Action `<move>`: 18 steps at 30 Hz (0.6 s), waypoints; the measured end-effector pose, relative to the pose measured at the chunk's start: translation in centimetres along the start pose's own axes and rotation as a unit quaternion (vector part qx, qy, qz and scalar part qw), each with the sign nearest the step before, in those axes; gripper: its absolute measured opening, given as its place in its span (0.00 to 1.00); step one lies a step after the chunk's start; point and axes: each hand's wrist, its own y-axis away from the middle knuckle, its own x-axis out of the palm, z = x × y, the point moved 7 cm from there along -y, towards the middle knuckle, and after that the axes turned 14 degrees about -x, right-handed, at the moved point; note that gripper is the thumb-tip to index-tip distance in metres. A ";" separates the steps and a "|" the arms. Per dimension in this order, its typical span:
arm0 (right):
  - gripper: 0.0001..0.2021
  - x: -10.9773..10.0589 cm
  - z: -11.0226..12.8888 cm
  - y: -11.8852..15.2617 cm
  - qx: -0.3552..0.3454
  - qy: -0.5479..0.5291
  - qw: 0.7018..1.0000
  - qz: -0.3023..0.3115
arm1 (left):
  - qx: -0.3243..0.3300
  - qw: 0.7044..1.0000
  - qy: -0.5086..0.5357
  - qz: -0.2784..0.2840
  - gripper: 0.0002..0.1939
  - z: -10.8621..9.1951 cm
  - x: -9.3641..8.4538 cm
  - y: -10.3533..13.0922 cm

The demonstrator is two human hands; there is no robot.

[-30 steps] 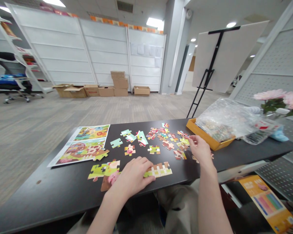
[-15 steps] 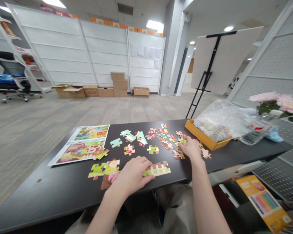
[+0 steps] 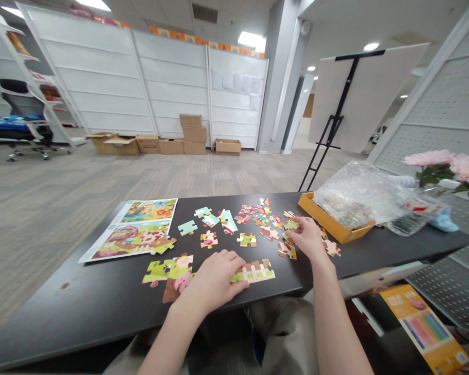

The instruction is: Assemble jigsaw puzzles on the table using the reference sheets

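My left hand (image 3: pixel 221 278) lies palm down on the black table, its fingers over the left end of a joined fence strip (image 3: pixel 260 271). Left of it is a joined section with a pink pig (image 3: pixel 183 281), partly under the hand. My right hand (image 3: pixel 307 237) is among the loose pieces at the right, fingertips bent together at a green piece; whether it is gripped is hard to see. A brown-and-white piece (image 3: pixel 285 250) lies just below those fingertips. Farther left are a green piece (image 3: pixel 246 239) and a pig-face piece (image 3: pixel 209 239).
A printed picture sheet (image 3: pixel 131 232) lies at the table's left. An orange box tray (image 3: pixel 330 221) with a plastic bag (image 3: pixel 359 192) stands at the right, near pink flowers (image 3: pixel 430 158). Light-blue pieces (image 3: pixel 188 227) and red barn pieces (image 3: pixel 247 211) lie toward the far edge.
The right hand's fingers have shifted slightly and drawn closer together over the green pieces. My left hand stays on the fence strip. The whole view has shifted a little.
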 end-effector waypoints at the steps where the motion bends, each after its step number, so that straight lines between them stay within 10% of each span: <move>1: 0.23 -0.1 0.2 -0.1 0.001 -0.022 1.000 -0.011 | -0.001 1.000 0.000 0.002 0.12 0.0 0.0 0.0; 6: 0.23 0.5 2.9 -0.1 -0.028 -0.152 0.986 -0.058 | 0.002 1.000 0.006 -0.002 0.12 0.2 0.0 -0.1; 18: 0.11 5.7 9.6 0.6 -0.094 -0.266 0.956 0.084 | -0.014 0.998 0.002 -0.056 0.09 1.2 -0.1 -0.6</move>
